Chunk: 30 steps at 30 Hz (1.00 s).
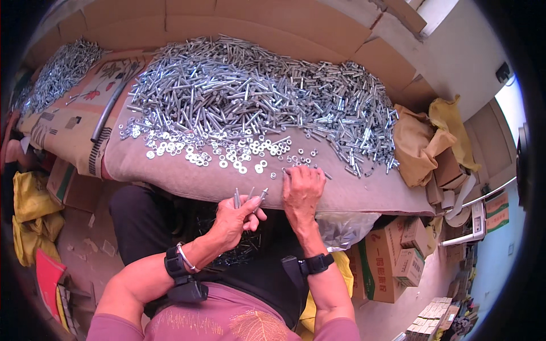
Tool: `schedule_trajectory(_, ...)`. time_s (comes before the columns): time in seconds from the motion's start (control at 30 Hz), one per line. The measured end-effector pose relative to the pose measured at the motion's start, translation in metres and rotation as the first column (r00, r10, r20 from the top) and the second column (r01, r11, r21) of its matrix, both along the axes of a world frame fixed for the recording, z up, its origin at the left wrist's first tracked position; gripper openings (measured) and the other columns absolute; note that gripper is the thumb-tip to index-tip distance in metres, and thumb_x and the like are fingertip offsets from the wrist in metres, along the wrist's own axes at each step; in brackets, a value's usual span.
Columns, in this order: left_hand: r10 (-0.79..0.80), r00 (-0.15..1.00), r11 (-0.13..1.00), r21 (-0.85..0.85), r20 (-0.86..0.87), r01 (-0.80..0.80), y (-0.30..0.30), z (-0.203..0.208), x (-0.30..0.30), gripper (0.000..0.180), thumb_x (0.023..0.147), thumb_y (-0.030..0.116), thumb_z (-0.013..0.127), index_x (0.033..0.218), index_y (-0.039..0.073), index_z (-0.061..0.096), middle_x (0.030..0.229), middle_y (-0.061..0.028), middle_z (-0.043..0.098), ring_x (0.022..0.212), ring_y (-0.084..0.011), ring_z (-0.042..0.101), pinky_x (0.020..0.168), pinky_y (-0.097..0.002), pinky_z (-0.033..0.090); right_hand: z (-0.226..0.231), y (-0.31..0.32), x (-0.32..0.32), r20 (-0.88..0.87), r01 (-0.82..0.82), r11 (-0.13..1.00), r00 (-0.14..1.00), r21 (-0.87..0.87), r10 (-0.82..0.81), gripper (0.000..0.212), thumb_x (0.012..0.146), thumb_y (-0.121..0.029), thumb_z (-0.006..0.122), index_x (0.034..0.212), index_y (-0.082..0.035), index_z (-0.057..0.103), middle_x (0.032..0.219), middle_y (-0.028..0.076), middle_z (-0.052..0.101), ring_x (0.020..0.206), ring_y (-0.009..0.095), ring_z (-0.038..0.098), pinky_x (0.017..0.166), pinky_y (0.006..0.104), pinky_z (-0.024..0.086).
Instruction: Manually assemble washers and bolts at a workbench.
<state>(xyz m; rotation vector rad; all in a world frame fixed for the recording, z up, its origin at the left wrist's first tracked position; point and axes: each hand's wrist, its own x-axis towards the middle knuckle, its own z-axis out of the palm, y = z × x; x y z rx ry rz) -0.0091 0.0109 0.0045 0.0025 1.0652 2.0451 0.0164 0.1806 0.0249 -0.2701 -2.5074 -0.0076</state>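
My left hand (233, 221) is closed around several thin metal bolts (237, 199), whose ends stick up between the fingers in front of the padded surface. My right hand (304, 190) rests on the front of the brown padded surface (364, 196), fingers curled down beside some loose nuts (273, 175). What its fingertips pinch, if anything, is hidden. Flat washers (243, 170) lie scattered left of that hand. Behind them spreads a large heap of silvery bolts (227, 94), with shorter metal sleeves (355, 108) toward its right end.
A second metal heap (62, 74) and a grey tube (108, 111) lie on patterned cloth at left. Cardboard (267, 20) walls the back. Brown and yellow sacks (421, 142) sit at right, above cartons (381, 267) on the floor. Dark metal pieces (242, 250) lie below my hands.
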Motion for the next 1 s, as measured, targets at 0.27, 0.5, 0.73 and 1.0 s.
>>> schedule_trajectory(0.27,-0.042,0.999,0.999,0.006,-0.016,0.042,0.003,0.006,0.0,0.021,0.091,0.02,0.058,0.088,0.0,0.055,0.072,-0.0128,0.063,0.045,-0.0095,0.05,0.038,-0.0169,0.033,0.011,-0.028,0.027,-0.159,-0.167,0.689,0.984,-0.706,0.076,0.01,0.078,-0.005,0.064,0.087,-0.003,0.062,0.08,0.011,0.061,0.075,0.028,0.058,0.074,0.037,0.045)
schedule_trajectory(0.5,-0.156,0.987,0.986,0.064,0.026,0.154,-0.005,0.01,0.009,0.021,0.092,0.021,0.056,0.091,0.0,0.055,0.073,-0.0121,0.063,0.044,-0.0081,0.048,0.041,-0.0182,0.035,0.006,-0.04,0.043,-0.247,-0.243,0.217,0.969,-0.945,0.01,0.01,0.085,-0.006,0.063,0.093,0.0,0.063,0.088,0.005,0.066,0.077,0.008,0.06,0.07,0.0224,0.048)
schedule_trajectory(0.73,-0.257,0.949,0.949,0.234,0.182,0.212,-0.016,0.006,0.011,0.023,0.093,0.02,0.052,0.101,-0.001,0.057,0.074,-0.0106,0.063,0.044,-0.0054,0.045,0.043,-0.0179,0.034,-0.003,-0.046,0.056,-0.356,-0.357,-0.109,0.934,-0.928,-0.03,0.011,0.084,-0.003,0.062,0.095,0.001,0.062,0.094,0.008,0.066,0.084,0.01,0.06,0.078,0.0234,0.047)
schedule_trajectory(1.0,-0.228,0.972,0.973,0.03,-0.048,0.23,-0.026,0.007,0.018,0.023,0.092,0.021,0.056,0.097,-0.001,0.059,0.071,-0.009,0.063,0.043,-0.007,0.048,0.04,-0.017,0.033,-0.01,-0.056,0.067,-0.386,-0.384,-0.149,0.922,-0.911,-0.013,0.013,0.085,-0.001,0.062,0.097,0.002,0.061,0.097,0.009,0.065,0.087,0.011,0.06,0.08,0.0235,0.047)
